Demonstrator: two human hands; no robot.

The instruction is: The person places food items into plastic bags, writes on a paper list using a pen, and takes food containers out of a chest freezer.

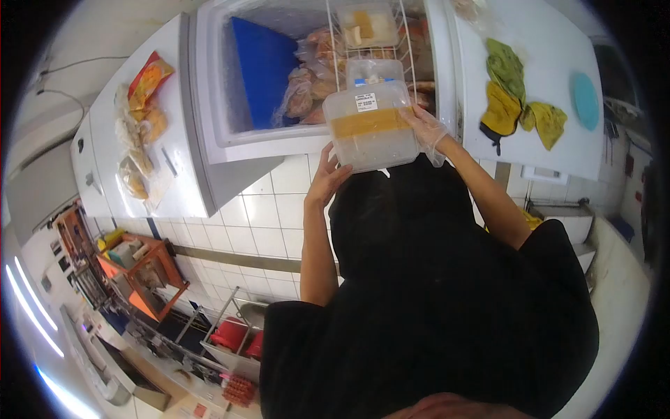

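A translucent plastic food container with a white printed label and a wide tan band is held in front of my body at the freezer's front edge. My left hand grips its lower left corner, thumb on the near side. My right hand, in a loose clear plastic glove, holds its right side. Just beyond it, a second translucent container is partly hidden behind the held one. Farther back, another container with tan contents or tape sits in the white wire basket.
The open chest freezer holds bagged frozen food and a blue panel. Bags of food lie on the left white surface. Yellow-green gloves and a teal oval lie at right. An orange cart stands at lower left.
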